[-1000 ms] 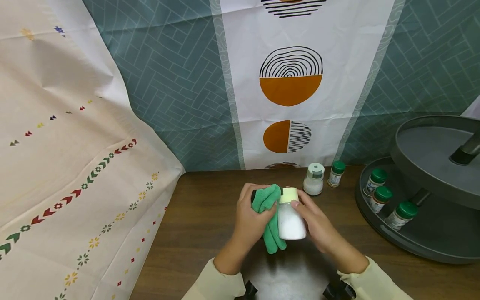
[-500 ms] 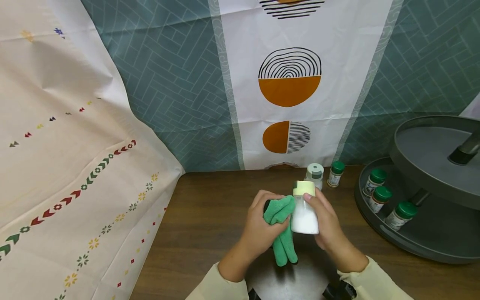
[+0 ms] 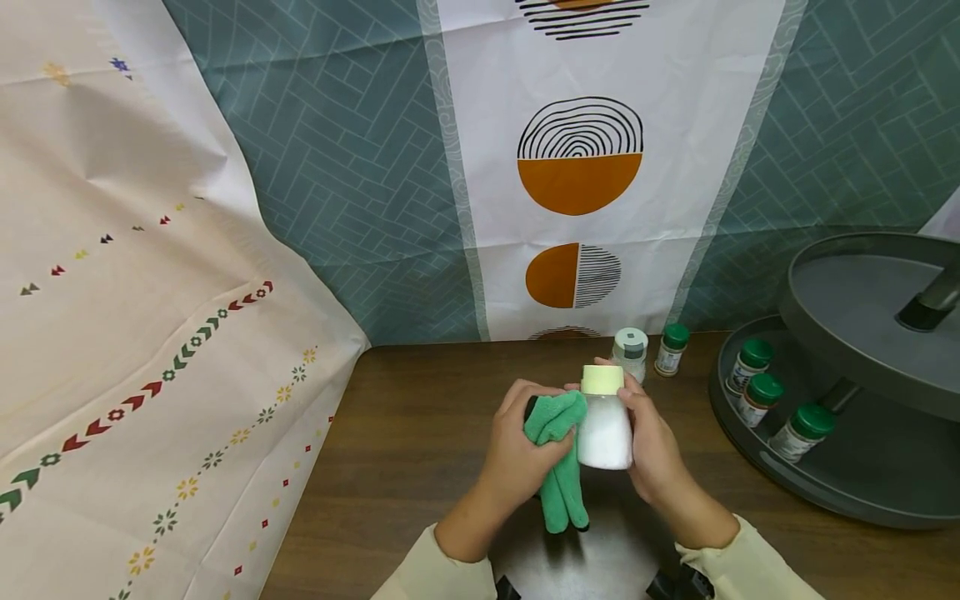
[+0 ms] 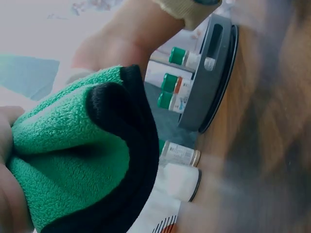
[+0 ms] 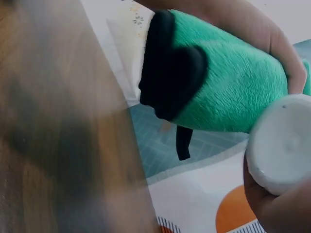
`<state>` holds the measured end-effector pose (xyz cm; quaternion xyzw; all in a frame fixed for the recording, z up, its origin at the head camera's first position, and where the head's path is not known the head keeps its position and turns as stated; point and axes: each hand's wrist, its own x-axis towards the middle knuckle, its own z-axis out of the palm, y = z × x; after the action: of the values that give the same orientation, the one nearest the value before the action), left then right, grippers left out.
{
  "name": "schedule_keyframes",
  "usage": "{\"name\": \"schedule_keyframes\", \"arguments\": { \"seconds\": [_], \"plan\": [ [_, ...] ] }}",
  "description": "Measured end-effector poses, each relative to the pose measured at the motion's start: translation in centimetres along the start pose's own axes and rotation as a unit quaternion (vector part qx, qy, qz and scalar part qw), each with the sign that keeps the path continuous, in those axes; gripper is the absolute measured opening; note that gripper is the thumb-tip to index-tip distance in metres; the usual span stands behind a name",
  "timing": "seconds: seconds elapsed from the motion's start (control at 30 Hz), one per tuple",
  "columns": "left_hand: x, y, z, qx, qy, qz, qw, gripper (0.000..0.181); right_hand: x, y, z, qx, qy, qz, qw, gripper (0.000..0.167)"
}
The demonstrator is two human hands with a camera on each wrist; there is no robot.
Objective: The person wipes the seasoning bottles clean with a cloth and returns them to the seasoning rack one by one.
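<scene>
In the head view the left hand (image 3: 517, 450) grips a folded green cloth (image 3: 557, 417) with black edging, whose lower end hangs below the fingers. Beside it the right hand (image 3: 656, 446) holds a clear jar of white contents (image 3: 604, 433) with a pale yellow lid, upright above the table. Cloth and jar sit side by side, close together. The left wrist view has the cloth (image 4: 73, 145) large in front. From the right wrist view the jar's round base (image 5: 284, 143) faces the camera, against the cloth (image 5: 238, 82).
Behind the hands, a white-lidded jar (image 3: 630, 350) and a green-lidded jar (image 3: 671, 350) stand on the wooden table (image 3: 405, 417). At the right is a two-tier grey stand (image 3: 862, 492) with several green-lidded jars on its lower tier. A shiny metallic surface (image 3: 585, 558) lies below the hands.
Both hands, with cloth and jar, have shifted right from a second ago. Since the middle frame the jar has moved slightly left and its lid has turned; fingertips now show behind it.
</scene>
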<state>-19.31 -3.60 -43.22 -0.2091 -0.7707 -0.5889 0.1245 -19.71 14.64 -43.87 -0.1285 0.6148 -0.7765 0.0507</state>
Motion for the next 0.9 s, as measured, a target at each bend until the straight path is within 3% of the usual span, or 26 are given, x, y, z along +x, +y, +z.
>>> {"name": "schedule_keyframes", "arguments": {
  "seconds": [0.17, 0.37, 0.5, 0.67, 0.8, 0.9],
  "plan": [
    [0.5, -0.3, -0.7, -0.003, 0.050, -0.030, 0.9983, 0.037, -0.4, -0.2, 0.9, -0.045, -0.015, 0.038, 0.9982, 0.048],
    [0.8, -0.5, -1.1, -0.002, 0.084, -0.037, 0.9958, 0.037, -0.6, -0.3, 1.3, -0.075, -0.026, 0.007, 0.9968, 0.052],
    [0.5, -0.3, -0.8, -0.020, 0.060, -0.041, 0.9971, 0.039, -0.6, -0.2, 1.2, -0.053, 0.009, -0.014, 0.9984, 0.051],
    [-0.1, 0.1, 0.1, -0.035, -0.003, -0.048, 0.9982, 0.040, -0.3, 0.0, 0.7, -0.004, 0.078, -0.016, 0.9969, 0.037],
    [-0.4, 0.0, 0.6, -0.030, -0.049, -0.022, 0.9981, 0.039, 0.0, -0.1, 0.1, 0.040, 0.113, -0.024, 0.9925, 0.031],
    [-0.4, -0.2, 0.8, -0.019, -0.061, 0.000, 0.9980, 0.038, 0.2, 0.0, -0.3, 0.066, 0.106, -0.035, 0.9915, 0.031]
  ]
}}
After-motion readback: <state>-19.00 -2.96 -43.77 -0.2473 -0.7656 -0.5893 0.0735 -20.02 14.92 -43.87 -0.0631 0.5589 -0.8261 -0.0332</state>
